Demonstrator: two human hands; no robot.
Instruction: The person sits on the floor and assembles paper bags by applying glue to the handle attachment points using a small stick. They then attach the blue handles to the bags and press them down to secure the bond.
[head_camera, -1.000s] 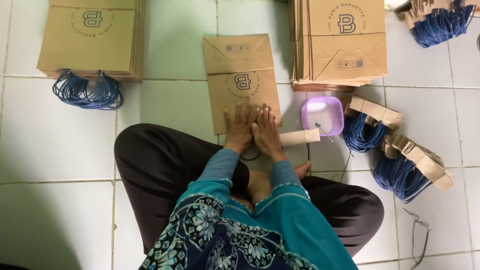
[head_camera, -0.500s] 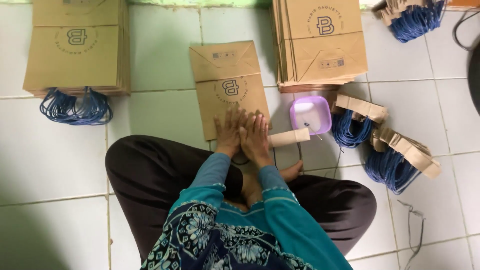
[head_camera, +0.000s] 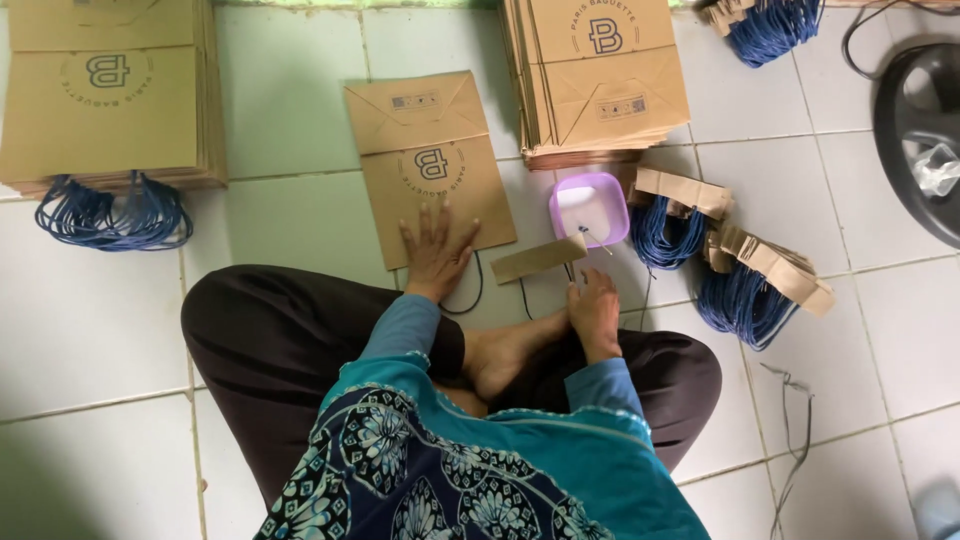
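1. Head view: the left hand (head_camera: 436, 252) lies flat, fingers spread wide, pressing the lower edge of a brown paper bag (head_camera: 428, 165) lying flat on the tiled floor (head_camera: 290, 210) in front of the crossed legs. It holds nothing.
2. The right hand (head_camera: 594, 315) rests low near the bare foot (head_camera: 505, 352), fingers loosely curled and empty, just beside a brown paper strip (head_camera: 538, 259) with a dark cord handle (head_camera: 470, 295) looping beside it.
3. Risk: if the left palm eases, the bag may slide on the smooth tile, leaving the strip set crooked.
4. The small purple tub (head_camera: 589, 208), with a stick in it, sits just past the strip; a careless reach could tip it onto the bag stack (head_camera: 600, 80).
5. The blue cord bundles (head_camera: 735, 295) lie close and could snag the wrist.
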